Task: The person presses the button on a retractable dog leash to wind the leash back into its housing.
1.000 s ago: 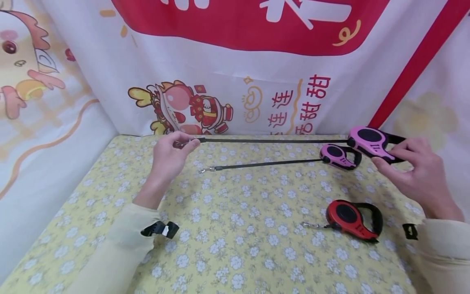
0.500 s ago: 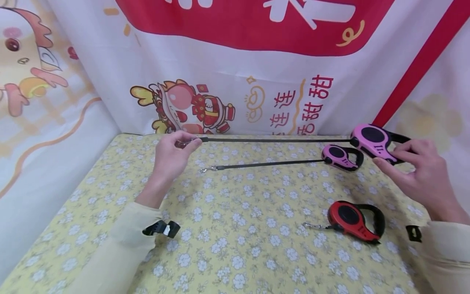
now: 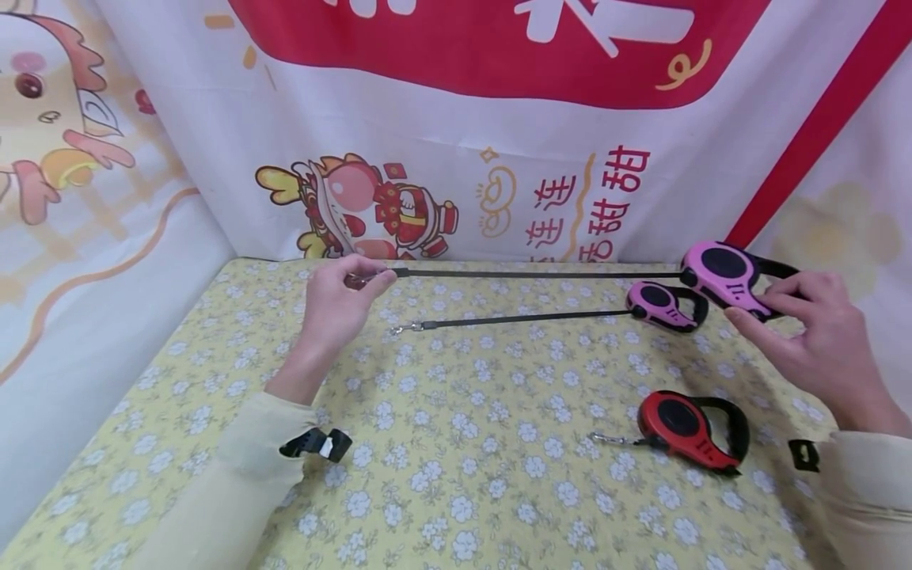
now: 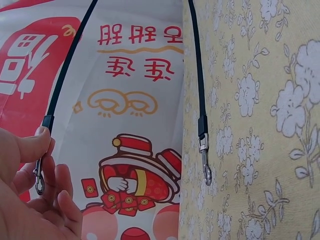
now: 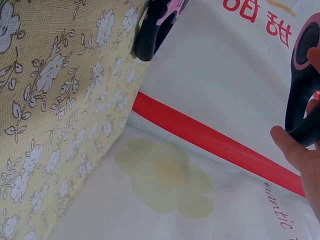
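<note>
A pink and black retractable leash (image 3: 721,271) is held up at the back right, my right hand (image 3: 819,336) gripping its black handle (image 5: 299,102). Its black strap (image 3: 541,275) runs taut to the left. At that end my left hand (image 3: 338,305) pinches the strap's end by the metal clip (image 4: 40,182). Below the raised strap, a second pink leash (image 3: 663,306) lies on the table with its strap (image 3: 527,318) drawn out to the left, ending in a silver clip (image 4: 206,167). Nearer to me lies a red leash (image 3: 687,431), its clip (image 3: 609,438) close to the case.
A yellow flowered cloth (image 3: 442,443) covers the table. White printed curtains (image 3: 442,127) stand along the back and both sides, close behind the held leash. A black wrist strap (image 3: 317,445) shows on my left sleeve.
The view shifts slightly, and everything sits a little further right in it. Both hands keep their hold on the raised leash and its clip end. The two leashes on the table stay put.
</note>
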`<state>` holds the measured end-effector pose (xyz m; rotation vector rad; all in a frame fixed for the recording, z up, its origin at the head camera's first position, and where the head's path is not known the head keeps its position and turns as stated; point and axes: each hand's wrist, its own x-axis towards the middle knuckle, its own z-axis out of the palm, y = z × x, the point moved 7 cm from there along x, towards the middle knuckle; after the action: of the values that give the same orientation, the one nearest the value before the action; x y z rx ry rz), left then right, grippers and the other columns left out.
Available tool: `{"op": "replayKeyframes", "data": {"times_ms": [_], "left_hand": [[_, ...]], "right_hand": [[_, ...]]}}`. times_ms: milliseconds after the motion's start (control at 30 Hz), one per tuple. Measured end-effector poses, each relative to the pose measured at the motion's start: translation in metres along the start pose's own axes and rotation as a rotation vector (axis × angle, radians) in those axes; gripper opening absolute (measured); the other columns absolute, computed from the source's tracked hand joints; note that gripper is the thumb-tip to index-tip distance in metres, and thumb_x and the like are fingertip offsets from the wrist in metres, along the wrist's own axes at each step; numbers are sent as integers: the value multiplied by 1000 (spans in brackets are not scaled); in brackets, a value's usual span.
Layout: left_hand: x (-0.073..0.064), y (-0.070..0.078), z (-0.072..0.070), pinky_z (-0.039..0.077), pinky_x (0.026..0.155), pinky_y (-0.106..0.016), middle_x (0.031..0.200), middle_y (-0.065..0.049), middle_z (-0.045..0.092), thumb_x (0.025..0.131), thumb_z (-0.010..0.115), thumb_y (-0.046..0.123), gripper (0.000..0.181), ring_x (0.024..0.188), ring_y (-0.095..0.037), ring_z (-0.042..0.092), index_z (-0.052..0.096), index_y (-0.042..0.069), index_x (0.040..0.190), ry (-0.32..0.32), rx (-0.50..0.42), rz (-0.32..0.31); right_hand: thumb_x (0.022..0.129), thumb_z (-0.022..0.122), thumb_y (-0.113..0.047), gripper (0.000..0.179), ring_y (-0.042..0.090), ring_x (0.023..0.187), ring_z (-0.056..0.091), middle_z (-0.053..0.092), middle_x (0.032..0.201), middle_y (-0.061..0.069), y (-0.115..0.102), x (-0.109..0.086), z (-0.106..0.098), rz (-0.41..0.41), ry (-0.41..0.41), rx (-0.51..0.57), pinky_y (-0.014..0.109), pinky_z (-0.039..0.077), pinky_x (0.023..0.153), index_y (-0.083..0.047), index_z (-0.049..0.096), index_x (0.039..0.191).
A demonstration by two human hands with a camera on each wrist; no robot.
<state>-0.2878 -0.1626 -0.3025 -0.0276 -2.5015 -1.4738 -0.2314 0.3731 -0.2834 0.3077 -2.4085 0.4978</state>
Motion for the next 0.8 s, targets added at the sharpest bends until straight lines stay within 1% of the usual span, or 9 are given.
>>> {"op": "replayKeyframes", "data": {"times_ms": [67,133,300,367,500,533,600,700,800], "left_hand": [[0,0,1,53,89,-36,119,-8,69,103,71,37,30,105,-26,64,75,11,118,-4,1,11],[0,0,1,53,89,-37,119,-8,69,103,71,37,30,105,-26,65,75,11,118,-8,6,20],[-1,1,2,53,89,-37,118,-8,69,103,71,38,30,104,-26,64,76,12,118,-12,6,28],[-2,1,2,53,89,-37,118,-8,69,103,71,38,30,104,-26,64,76,12,118,-13,4,26],[-2,1,2,52,88,-37,119,-8,69,103,71,38,30,105,-26,63,75,13,118,-14,6,13],[-2,1,2,52,89,-37,119,-8,69,103,71,38,30,105,-26,63,75,13,118,-14,7,10],[-2,1,2,52,89,-37,119,-8,69,103,71,38,30,106,-27,63,75,13,118,-15,9,4],[-2,1,2,53,89,-37,120,-8,69,103,71,38,30,107,-27,64,75,13,118,-19,14,0],[-2,1,3,53,90,-38,122,-8,68,103,72,38,30,109,-27,65,75,12,118,-24,17,-2]], "right_hand": [[95,79,-36,54,13,104,33,56,103,24,0,0,1,2,-2,-1,42,30,80,18,74,96],[95,79,-34,53,11,104,32,56,103,24,-1,-1,1,0,-4,1,44,30,81,18,74,97],[94,80,-33,51,6,105,30,57,103,24,-2,0,1,3,-7,-1,43,30,80,18,74,97],[94,80,-32,51,9,104,31,57,103,24,-1,0,1,10,-14,-7,45,30,81,18,74,97],[94,80,-29,48,24,103,36,56,104,24,0,1,2,21,-31,-13,49,30,81,18,73,97],[94,80,-29,48,28,102,36,56,104,24,0,1,3,21,-34,-13,49,30,81,18,73,97],[92,81,-27,45,32,103,37,56,104,24,1,1,3,22,-37,-10,48,30,82,18,73,97],[91,82,-24,43,35,103,37,56,103,23,0,1,4,22,-43,-7,48,30,82,18,74,97],[91,82,-26,44,35,102,38,57,103,23,-1,1,5,9,-41,-5,46,30,81,18,74,96]]}}
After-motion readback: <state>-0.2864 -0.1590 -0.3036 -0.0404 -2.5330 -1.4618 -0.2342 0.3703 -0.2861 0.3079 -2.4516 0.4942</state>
